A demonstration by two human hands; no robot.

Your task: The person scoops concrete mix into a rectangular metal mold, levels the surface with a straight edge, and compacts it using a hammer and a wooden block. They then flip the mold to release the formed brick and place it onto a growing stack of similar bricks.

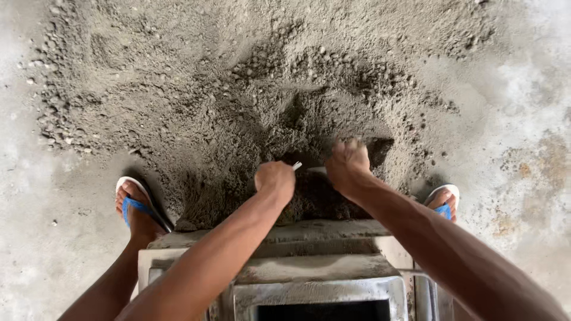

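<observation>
Nearest the camera sits a grey metal mould box (pixel 315 279), at six o'clock. Just beyond it both fists are closed on a pale tool handle (pixel 297 166): the left hand (pixel 275 181) at its end, the right hand (pixel 348 165) at three o'clock of it. Around them spreads a damp sand heap (pixel 250 89) on the concrete floor (pixel 523 119), with blue sandals (pixel 138 208) either side.

The sand heap (pixel 238 89) fills the floor ahead, blocking forward reach at ground level. A metal mould (pixel 315 279) stands close below the arms. Bare concrete floor (pixel 523 119) lies open right and left, past each sandalled foot (pixel 140 208).
</observation>
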